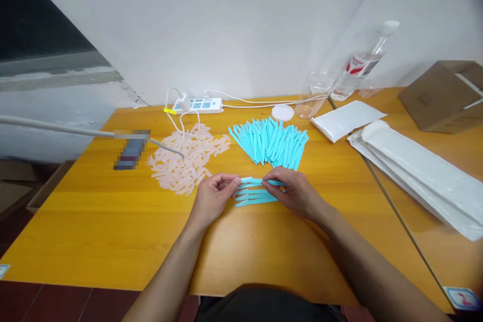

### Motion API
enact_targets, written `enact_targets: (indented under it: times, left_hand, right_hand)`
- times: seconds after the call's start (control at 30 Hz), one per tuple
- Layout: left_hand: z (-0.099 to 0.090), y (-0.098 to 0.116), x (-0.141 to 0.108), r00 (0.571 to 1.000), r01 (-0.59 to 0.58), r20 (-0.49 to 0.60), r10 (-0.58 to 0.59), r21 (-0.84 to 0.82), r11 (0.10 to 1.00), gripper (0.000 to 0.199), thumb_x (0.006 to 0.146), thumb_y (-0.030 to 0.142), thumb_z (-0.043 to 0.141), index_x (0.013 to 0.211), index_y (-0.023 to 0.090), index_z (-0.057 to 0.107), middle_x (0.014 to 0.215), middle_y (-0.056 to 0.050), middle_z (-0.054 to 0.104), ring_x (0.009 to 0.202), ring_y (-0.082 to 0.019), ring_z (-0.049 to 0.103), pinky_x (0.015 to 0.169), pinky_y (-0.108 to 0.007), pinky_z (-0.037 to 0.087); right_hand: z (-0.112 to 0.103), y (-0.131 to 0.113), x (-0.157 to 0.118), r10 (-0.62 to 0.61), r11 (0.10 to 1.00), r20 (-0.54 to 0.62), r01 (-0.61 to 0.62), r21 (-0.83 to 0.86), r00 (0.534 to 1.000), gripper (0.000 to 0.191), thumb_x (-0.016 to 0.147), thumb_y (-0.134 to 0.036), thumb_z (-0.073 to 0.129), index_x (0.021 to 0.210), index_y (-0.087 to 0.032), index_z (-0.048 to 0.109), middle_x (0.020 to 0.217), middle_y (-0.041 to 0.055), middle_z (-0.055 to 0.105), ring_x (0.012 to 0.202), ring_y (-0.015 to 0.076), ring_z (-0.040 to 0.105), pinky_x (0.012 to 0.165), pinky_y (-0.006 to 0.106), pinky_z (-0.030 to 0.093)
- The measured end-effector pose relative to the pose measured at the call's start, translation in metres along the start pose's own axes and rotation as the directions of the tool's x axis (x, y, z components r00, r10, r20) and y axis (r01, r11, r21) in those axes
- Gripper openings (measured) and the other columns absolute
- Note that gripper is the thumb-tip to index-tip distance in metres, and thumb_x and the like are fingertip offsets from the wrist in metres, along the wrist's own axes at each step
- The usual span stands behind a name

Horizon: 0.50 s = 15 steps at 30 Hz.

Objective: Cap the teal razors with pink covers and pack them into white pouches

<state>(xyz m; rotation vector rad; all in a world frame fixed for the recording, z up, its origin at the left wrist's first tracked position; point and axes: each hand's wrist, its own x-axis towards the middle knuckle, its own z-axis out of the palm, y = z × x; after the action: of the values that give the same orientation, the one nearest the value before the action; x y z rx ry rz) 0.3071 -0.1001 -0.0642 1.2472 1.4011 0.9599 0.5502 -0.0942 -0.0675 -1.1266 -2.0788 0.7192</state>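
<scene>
A thin turquoise stick, which looks like an eyebrow razor [251, 180], is held level between my two hands. My left hand [216, 195] is closed in a pinch at its left end; whether a small pink cover is also between those fingertips is hidden. The other end is gripped by my right hand [294, 190], thumb and fingers closed on it. Just below lie several more turquoise razors [256, 202] in a row, partly covered by my right hand. Beyond it spreads a heap of turquoise razors [269, 141]. Left of my left hand is a pile of pale pink covers [184, 168].
A white power strip [204, 105] with cables stands by the wall. A blurred dark object [132, 151] lies left. Behind are a round white lid [283, 112], a clear jar [313, 95] and a bottle [356, 73]. White packets [418, 171] and a cardboard box [441, 95] are right.
</scene>
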Motion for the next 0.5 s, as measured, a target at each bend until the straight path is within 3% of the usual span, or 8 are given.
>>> enact_targets:
  times: [0.13, 0.23, 0.33, 0.4, 0.5]
  left_hand:
    - [0.002, -0.005, 0.014, 0.994, -0.094, 0.072, 0.081, 0.209, 0.973, 0.028, 0.085, 0.045, 0.071, 0.091, 0.018, 0.077, 0.082, -0.004, 0.078, 0.07, -0.017, 0.069, 0.064, -0.026, 0.051]
    - [-0.005, -0.01, 0.021, 0.963, -0.266, 0.163, 0.215, 0.434, 0.861, 0.02, 0.091, 0.036, 0.065, 0.088, 0.02, 0.078, 0.083, -0.004, 0.077, 0.075, -0.019, 0.068, 0.069, -0.029, 0.05]
    - [-0.012, -0.015, 0.019, 0.913, -0.408, 0.239, 0.33, 0.544, 0.734, 0.018, 0.093, 0.029, 0.063, 0.087, 0.022, 0.078, 0.088, -0.005, 0.076, 0.085, -0.021, 0.068, 0.08, -0.034, 0.051]
    - [-0.014, -0.017, 0.014, 0.885, -0.464, 0.266, 0.382, 0.565, 0.682, 0.016, 0.093, 0.029, 0.064, 0.097, 0.023, 0.078, 0.1, -0.006, 0.076, 0.095, -0.023, 0.068, 0.088, -0.037, 0.051]
    - [-0.014, -0.022, 0.008, 0.824, -0.565, 0.353, 0.443, 0.57, 0.597, 0.031, 0.093, 0.032, 0.066, 0.123, 0.026, 0.072, 0.124, -0.008, 0.072, 0.114, -0.026, 0.065, 0.1, -0.044, 0.049]
  right_hand:
    - [0.008, 0.009, 0.012, -0.063, 0.985, 0.02, 0.065, -0.16, 0.998, 0.013, 0.098, -0.024, 0.056, 0.094, -0.02, 0.067, 0.091, 0.0061, 0.072, 0.085, 0.0191, 0.066, 0.077, 0.031, 0.051]
    - [0.017, 0.018, 0.017, -0.115, 0.947, 0.077, 0.133, -0.291, 0.99, 0.016, 0.098, -0.02, 0.055, 0.09, -0.018, 0.068, 0.088, 0.0087, 0.072, 0.087, 0.0218, 0.066, 0.079, 0.034, 0.051]
    - [0.021, 0.021, 0.015, -0.143, 0.926, 0.108, 0.171, -0.336, 0.984, 0.021, 0.098, -0.018, 0.053, 0.085, -0.018, 0.07, 0.086, 0.0101, 0.071, 0.087, 0.0232, 0.066, 0.079, 0.035, 0.052]
    - [0.019, 0.02, 0.009, -0.157, 0.927, 0.099, 0.182, -0.329, 0.983, 0.024, 0.1, -0.019, 0.051, 0.086, -0.018, 0.07, 0.088, 0.011, 0.072, 0.088, 0.0238, 0.066, 0.081, 0.037, 0.052]
    - [0.015, 0.019, -0.001, -0.18, 0.93, 0.099, 0.202, -0.309, 0.979, 0.025, 0.101, -0.02, 0.049, 0.089, -0.019, 0.071, 0.092, 0.0113, 0.073, 0.089, 0.0234, 0.067, 0.084, 0.038, 0.053]
